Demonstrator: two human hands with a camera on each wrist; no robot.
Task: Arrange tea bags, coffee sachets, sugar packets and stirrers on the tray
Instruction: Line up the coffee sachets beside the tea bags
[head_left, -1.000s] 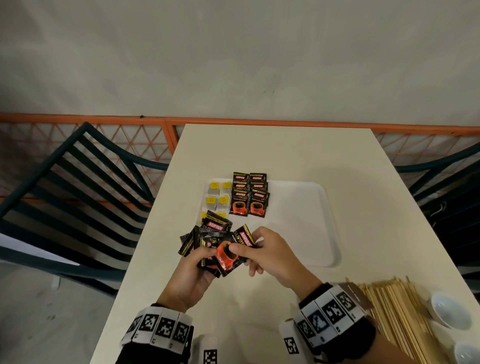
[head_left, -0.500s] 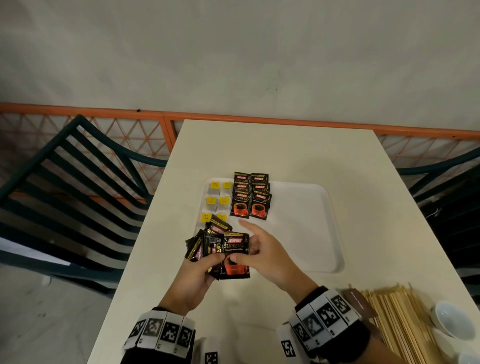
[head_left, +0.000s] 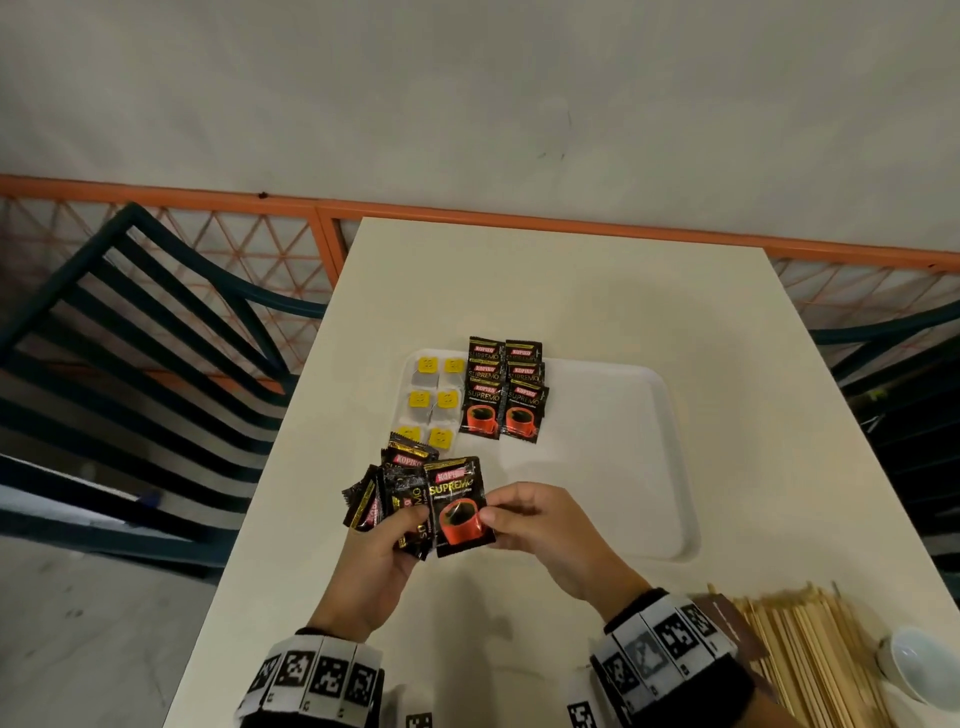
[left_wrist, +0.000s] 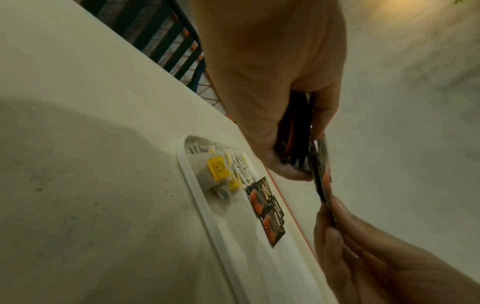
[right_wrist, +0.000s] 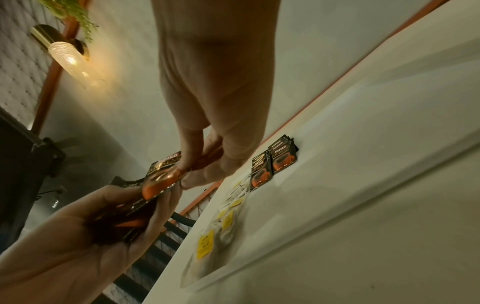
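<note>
A white tray (head_left: 670, 467) lies on the cream table. On its left part lie yellow-tagged tea bags (head_left: 439, 400) in two columns, and beside them black coffee sachets (head_left: 501, 395) in two overlapping columns. My left hand (head_left: 384, 545) grips a fanned bunch of black coffee sachets (head_left: 387, 493) above the tray's near left corner. My right hand (head_left: 535, 519) pinches the right edge of the front sachet (head_left: 460, 504), which shows a red cup. The left wrist view shows the bunch (left_wrist: 296, 142) between thumb and fingers. In the right wrist view the pinched sachet (right_wrist: 163, 174) is upright.
A pile of wooden stirrers (head_left: 810, 654) lies at the near right of the table, with a brown packet (head_left: 727, 618) at its left edge and a small white bowl (head_left: 919, 670) at the far right. Dark green chairs (head_left: 156, 353) stand on both sides.
My right hand has drawn the front sachet to the right of the bunch and turned it upright. Both hands sit a little nearer the tray's corner.
</note>
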